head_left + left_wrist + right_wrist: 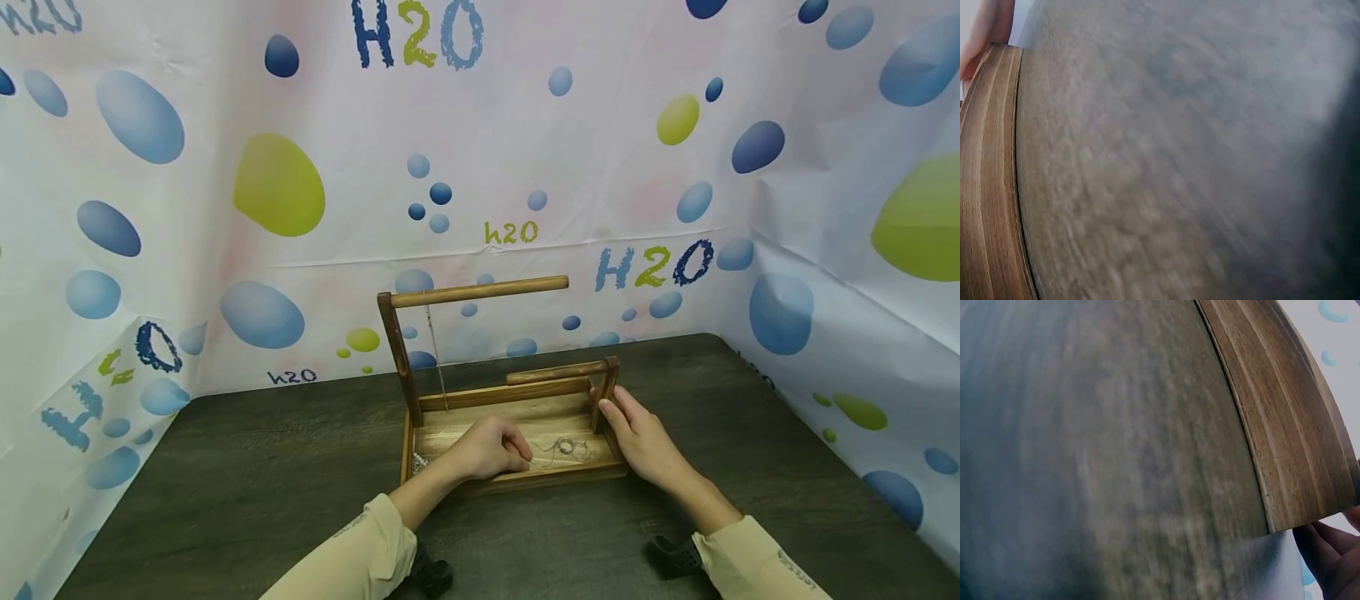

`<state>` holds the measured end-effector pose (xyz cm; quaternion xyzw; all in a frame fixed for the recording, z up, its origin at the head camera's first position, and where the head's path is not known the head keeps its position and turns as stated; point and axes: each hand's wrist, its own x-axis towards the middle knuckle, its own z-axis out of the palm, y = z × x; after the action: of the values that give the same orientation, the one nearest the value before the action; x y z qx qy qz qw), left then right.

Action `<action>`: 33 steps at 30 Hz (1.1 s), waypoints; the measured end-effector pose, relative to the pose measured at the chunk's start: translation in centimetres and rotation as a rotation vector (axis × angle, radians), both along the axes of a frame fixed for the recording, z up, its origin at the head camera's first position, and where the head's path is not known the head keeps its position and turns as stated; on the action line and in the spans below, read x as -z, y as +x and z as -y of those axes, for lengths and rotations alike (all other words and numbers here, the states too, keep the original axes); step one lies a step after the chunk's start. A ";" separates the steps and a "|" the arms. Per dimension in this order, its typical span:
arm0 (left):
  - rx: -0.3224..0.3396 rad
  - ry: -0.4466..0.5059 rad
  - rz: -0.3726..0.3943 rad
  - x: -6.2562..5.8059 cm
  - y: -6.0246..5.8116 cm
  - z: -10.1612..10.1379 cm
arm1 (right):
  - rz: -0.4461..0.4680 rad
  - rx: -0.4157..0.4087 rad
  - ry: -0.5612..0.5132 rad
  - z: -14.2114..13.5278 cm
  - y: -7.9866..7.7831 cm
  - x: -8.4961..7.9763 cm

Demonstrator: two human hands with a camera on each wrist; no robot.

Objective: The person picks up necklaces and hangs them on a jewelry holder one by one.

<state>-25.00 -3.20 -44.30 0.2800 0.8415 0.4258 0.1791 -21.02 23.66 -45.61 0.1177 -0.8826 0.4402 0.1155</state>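
A wooden jewelry stand (525,478) with a tray base and two horizontal bars stands on the dark table. My left hand (487,450) reaches over its front rim, with fingers curled down inside the tray. They appear to pinch the end of a thin silver chain necklace (566,447), which lies loosely coiled on the tray floor; the fingertips are partly hidden. My right hand (641,435) grips the stand at its right end, around the short post (608,396). In the right wrist view, its fingers (1325,556) touch the corner of the wooden base.
From the tall upper bar (480,292) a thin chain (434,350) hangs near the left post. A small silvery heap (420,462) lies in the tray's left front corner. Behind the dark table (285,467) rises a white backdrop (510,167) with printed bubbles.
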 end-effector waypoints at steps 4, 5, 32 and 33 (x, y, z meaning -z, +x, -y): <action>0.025 -0.011 -0.036 -0.1 0.0 0.0 | -0.002 0.009 0.010 0.0 -0.1 0.0; 0.032 -0.015 -0.045 -0.2 0.0 0.1 | -0.002 0.012 0.012 0.0 -0.1 0.0; 0.238 -0.093 -0.041 -0.9 -1.0 0.7 | -0.002 0.005 0.000 -0.1 -0.1 0.3; 0.232 -0.094 -0.047 -0.8 -0.9 0.6 | -0.001 0.006 0.001 -0.1 -0.2 0.3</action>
<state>-25.94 -3.82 -43.47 0.3767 0.8265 0.3556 0.2204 -21.18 23.80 -45.88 0.1154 -0.8831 0.4395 0.1174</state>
